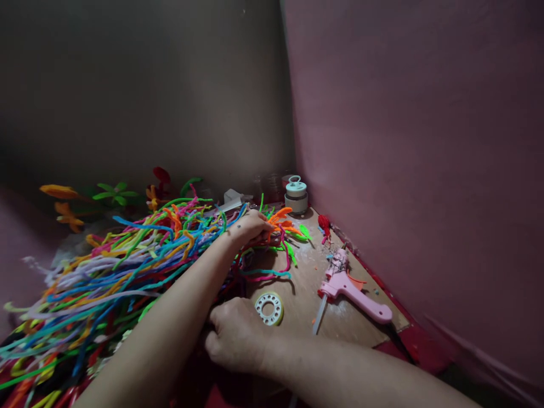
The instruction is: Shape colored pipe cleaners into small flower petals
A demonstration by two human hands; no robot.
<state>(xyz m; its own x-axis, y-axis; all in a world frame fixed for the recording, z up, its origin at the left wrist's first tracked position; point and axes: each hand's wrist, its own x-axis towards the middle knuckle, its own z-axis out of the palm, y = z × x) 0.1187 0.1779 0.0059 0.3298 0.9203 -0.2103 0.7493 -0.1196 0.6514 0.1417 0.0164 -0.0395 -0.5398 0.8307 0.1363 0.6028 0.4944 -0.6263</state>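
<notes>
Fuzzy orange petals (281,215) splay outward.

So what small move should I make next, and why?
Probably draw your left hand back gently: its fingers are at the orange fuzzy piece, and a pink strand lies close by, so a quick pull might snag.

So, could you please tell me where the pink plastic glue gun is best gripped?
Probably by its handle, coming from the near right: the glue gun lies on its side, the handle's rounded end slanting that way, away from the nozzle end.
</notes>
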